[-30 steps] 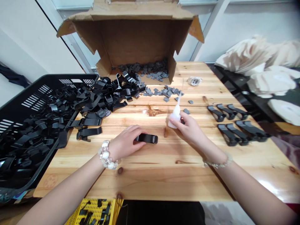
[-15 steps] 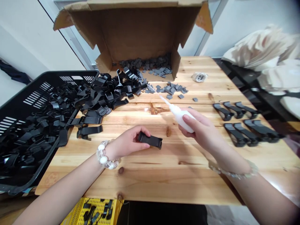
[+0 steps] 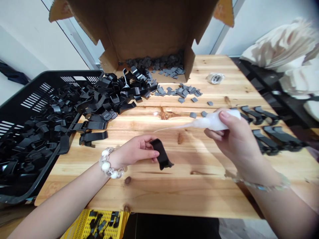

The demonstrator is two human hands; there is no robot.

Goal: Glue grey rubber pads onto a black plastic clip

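My left hand (image 3: 139, 150) pinches a curved black plastic clip (image 3: 161, 154) by its upper end, tilted above the wooden table. In my right hand (image 3: 235, 139) is a white squeeze bottle (image 3: 216, 120), lying almost level, its long thin nozzle aimed left. The nozzle tip hovers just above the clip's upper end, apart from it as far as I can see. Two small grey square pads (image 3: 193, 115) lie on the table near the bottle; one is partly covered by it.
A black crate (image 3: 47, 74) heaped with black clips (image 3: 109, 96) spills over on the left. An open cardboard box (image 3: 147, 30) holds grey pads at the back. Clips stand in rows (image 3: 267, 139) at right, near a tape roll (image 3: 215, 78). A yellow basket (image 3: 82, 225) sits below the front edge.
My right hand has moved right and turned the bottle, so its nozzle now points left toward the clip. My left hand has rotated the clip so its free end points further down.
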